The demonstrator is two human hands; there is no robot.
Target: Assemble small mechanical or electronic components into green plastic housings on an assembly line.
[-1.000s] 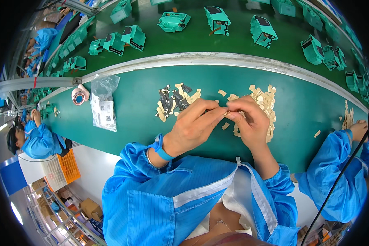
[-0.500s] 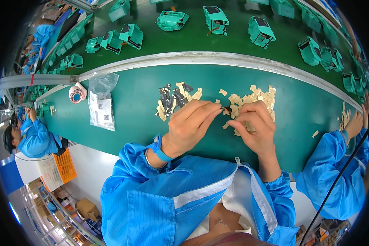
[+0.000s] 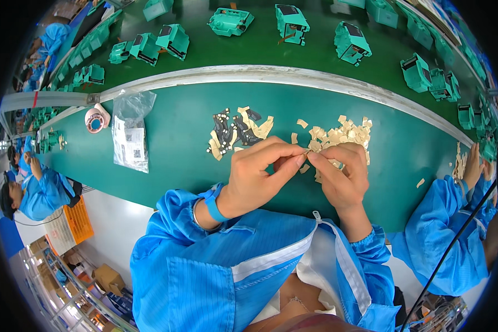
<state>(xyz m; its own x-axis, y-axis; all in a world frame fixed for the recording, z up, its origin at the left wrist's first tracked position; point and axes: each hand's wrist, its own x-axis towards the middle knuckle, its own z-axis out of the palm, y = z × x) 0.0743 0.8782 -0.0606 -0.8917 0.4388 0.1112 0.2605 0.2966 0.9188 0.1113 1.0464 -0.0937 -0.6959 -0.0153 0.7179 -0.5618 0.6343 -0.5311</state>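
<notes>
My left hand and my right hand meet fingertip to fingertip above the green worktable. Both are closed in a pinch. Between them is a tiny piece, mostly hidden by the fingers; half a second earlier a small black strip with an orange part showed there. Beyond my left hand lies a loose heap of black flexible strips with cream-coloured pieces among them. Just behind my right hand spreads a pile of small cream paper-like pieces, several of them lying loose at its left side.
At the left are a clear plastic bag with a white label and a roll of tape. A pale metal rail divides the table from a green conveyor carrying teal plastic housings. Co-workers in blue sit at right and left.
My right hand has closed its gap to my left, and its thumb and finger now pinch at the left fingertips. The black strip is now mostly covered. The whole view has shifted slightly.
</notes>
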